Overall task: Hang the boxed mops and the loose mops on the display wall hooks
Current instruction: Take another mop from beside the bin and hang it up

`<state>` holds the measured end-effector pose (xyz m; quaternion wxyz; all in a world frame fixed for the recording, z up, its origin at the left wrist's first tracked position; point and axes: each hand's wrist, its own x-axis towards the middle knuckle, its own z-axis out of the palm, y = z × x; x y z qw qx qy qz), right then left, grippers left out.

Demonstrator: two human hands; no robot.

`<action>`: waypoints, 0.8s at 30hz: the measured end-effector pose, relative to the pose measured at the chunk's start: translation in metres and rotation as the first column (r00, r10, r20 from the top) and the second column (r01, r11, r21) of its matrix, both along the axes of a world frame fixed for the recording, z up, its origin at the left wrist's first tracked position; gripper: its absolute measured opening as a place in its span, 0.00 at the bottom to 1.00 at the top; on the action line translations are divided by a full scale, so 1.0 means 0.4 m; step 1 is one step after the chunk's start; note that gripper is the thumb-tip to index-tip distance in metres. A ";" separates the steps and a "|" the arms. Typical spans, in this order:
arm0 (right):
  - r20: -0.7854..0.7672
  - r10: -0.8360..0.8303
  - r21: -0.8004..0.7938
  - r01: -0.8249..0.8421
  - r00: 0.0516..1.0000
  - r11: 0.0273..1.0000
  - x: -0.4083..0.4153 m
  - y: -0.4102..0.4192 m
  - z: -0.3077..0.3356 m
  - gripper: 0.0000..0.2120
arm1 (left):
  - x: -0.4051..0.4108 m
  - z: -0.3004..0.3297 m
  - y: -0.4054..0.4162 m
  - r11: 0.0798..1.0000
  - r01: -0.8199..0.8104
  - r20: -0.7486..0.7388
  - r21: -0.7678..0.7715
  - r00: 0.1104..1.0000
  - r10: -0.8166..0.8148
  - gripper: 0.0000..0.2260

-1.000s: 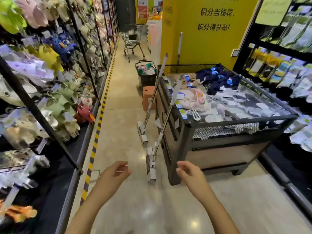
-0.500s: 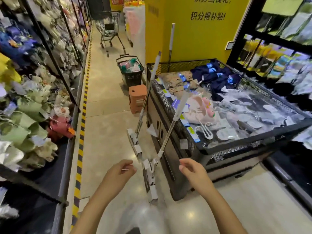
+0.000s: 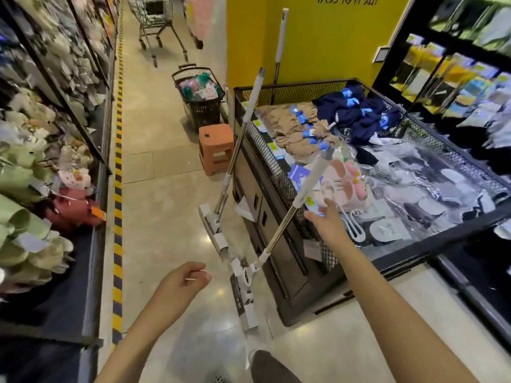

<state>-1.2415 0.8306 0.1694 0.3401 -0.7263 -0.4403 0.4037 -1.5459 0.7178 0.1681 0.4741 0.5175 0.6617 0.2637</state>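
Against the mesh bin (image 3: pixel 276 172), toward one o'clock, two loose mops (image 3: pixel 279 233) lean unhung; right hand (image 3: pixel 326 225) spread beside the nearer handle, left hand (image 3: pixel 182 283) pinching a thin white stick (image 3: pixel 195 278).

Shop aisle, glossy beige tile floor (image 3: pixel 163 189), glare spots from overhead light. Yellow-and-black hazard stripe (image 3: pixel 118 172) runs along the foot of the dark shelving (image 3: pixel 91 272) at left, stocked with soft goods. Yellow wall (image 3: pixel 326 51) with dark lettering at the far end. Black mesh-sided bin table (image 3: pixel 276 167) at centre right. Orange plastic stool (image 3: pixel 216 147) beside its far corner; black shopping basket (image 3: pixel 203 111) behind the stool; wire trolley (image 3: pixel 154 20) farther down.
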 end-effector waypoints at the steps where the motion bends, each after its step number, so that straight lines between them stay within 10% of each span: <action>1: -0.031 -0.018 0.019 0.019 0.999 1.000 0.001 0.035 0.007 0.37 | -0.006 0.001 0.009 1.000 -0.019 0.004 -0.004 1.000 0.019 0.07; 11: -0.096 -0.152 0.110 0.162 0.984 0.981 -0.025 0.230 0.010 0.33 | -0.018 -0.005 0.075 0.995 -0.097 -0.009 -0.035 0.995 0.097 0.10; 24: -0.109 0.253 0.300 -0.211 0.961 0.930 -0.204 0.174 -0.002 0.08 | 0.039 -0.005 0.107 0.980 -0.187 -0.003 -0.068 0.982 0.187 0.10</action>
